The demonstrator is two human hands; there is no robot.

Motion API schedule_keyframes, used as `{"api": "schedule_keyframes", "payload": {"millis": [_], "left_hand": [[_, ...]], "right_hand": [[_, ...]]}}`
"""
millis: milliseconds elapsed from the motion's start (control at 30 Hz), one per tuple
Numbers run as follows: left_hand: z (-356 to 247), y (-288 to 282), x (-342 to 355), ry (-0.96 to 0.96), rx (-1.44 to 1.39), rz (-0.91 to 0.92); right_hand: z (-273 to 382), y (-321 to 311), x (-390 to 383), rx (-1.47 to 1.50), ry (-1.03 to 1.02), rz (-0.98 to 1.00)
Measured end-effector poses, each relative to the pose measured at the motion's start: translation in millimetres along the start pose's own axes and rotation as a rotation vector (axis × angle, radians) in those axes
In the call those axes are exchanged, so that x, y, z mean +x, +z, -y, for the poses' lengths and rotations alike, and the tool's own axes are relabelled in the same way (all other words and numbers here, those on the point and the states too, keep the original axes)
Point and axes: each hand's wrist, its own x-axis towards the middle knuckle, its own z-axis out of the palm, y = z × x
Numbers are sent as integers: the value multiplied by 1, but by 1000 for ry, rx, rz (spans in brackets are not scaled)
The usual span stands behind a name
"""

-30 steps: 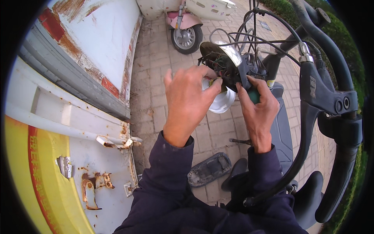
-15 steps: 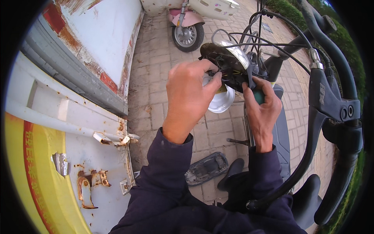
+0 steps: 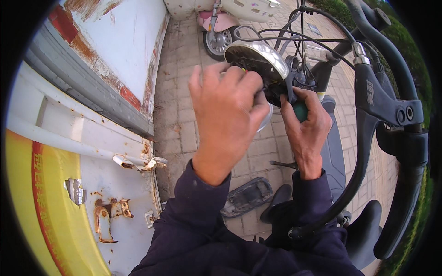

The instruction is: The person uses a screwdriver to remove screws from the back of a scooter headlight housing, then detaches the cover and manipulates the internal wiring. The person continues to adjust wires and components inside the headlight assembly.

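An opened headlight housing [image 3: 264, 55] with a chrome rim hangs in front of the bike's handlebar [image 3: 407, 69], its dark inside and wires turned toward me. My left hand [image 3: 228, 117] is at its open side, fingers curled; what they grip is hidden behind the hand. With thumb and fingers my right hand [image 3: 307, 126] pinches the dark lower right edge of the housing. A dark green rounded part [image 3: 300, 111] shows beside the right palm. A pale round piece [image 3: 265, 120] is mostly covered by my left hand.
Black cables [image 3: 322, 42] loop above the housing. A brake lever [image 3: 363, 124] and grip stand close on the right. At left is a rusty white metal panel [image 3: 117, 184]. A pink scooter [image 3: 221, 27] is parked ahead; a black tray-like piece [image 3: 248, 195] lies on the paving.
The headlight housing has tilted and shifted left and up. My left hand has turned so its back covers more of the opening and the pale round piece. The right hand keeps its pinch.
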Motion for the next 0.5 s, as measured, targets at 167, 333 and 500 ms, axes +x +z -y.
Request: {"api": "schedule_keyframes", "payload": {"millis": [167, 333, 500], "left_hand": [[-17, -12, -5, 69, 21, 100], [-10, -33, -6, -150, -651, 113], [18, -26, 2, -417, -922, -129]], "right_hand": [[-22, -7, 1, -6, 49, 91], [-60, -8, -2, 505, 412, 193], [-75, -10, -7, 741, 588, 236]]}}
